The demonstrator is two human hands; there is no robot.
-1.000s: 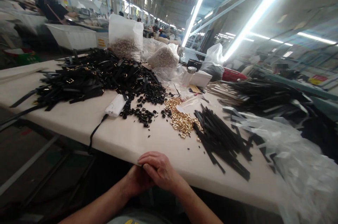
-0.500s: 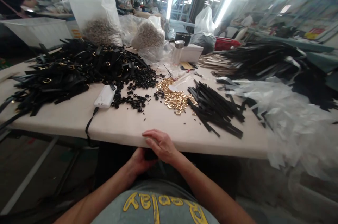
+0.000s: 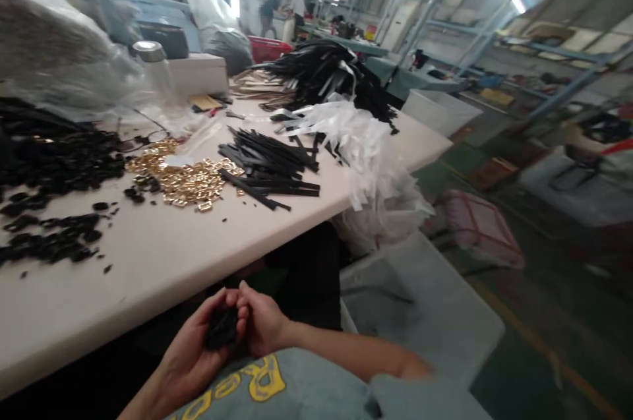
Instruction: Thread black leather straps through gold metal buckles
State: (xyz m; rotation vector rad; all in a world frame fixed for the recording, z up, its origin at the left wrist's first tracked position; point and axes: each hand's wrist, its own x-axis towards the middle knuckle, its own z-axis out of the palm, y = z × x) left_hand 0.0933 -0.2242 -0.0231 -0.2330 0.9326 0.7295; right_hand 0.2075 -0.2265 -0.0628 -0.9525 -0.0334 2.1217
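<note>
Head cam, factory floor: yellow letters on a worker's grey-green shirt (image 3: 316, 377) read approx. "Rep", rest cut off; a small yellow sign (image 3: 370, 31) at back is too blurred to read. Black bits (image 3: 221, 330) sit in the L hand (image 3: 195, 341), cupped palm-up just off the table's (image 3: 163, 245) front edge; jumbled, so no single long axis can be told. L fingers are bent round them; the R hand (image 3: 267, 321) is up against it, fingers curled in, tho' whether they grip bits too, can't tell.

On the table, black strips (image 3: 271, 166) lie w/ long axes mostly slanting from the back edge twd. the R corner. Gold buckles (image 3: 192, 182) are heaped just beside, L of them; black loops (image 3: 54, 239) scatter nr. the front edge's L end.

Containers: clear bag (image 3: 47, 44), back L, w/ pale brownish bits; tied sack (image 3: 222, 37), back edge, w/ grey contents; metal-lidded jar (image 3: 157, 70), contents unclear; pale bin (image 3: 435, 308) below the R edge, something dark inside.
</note>
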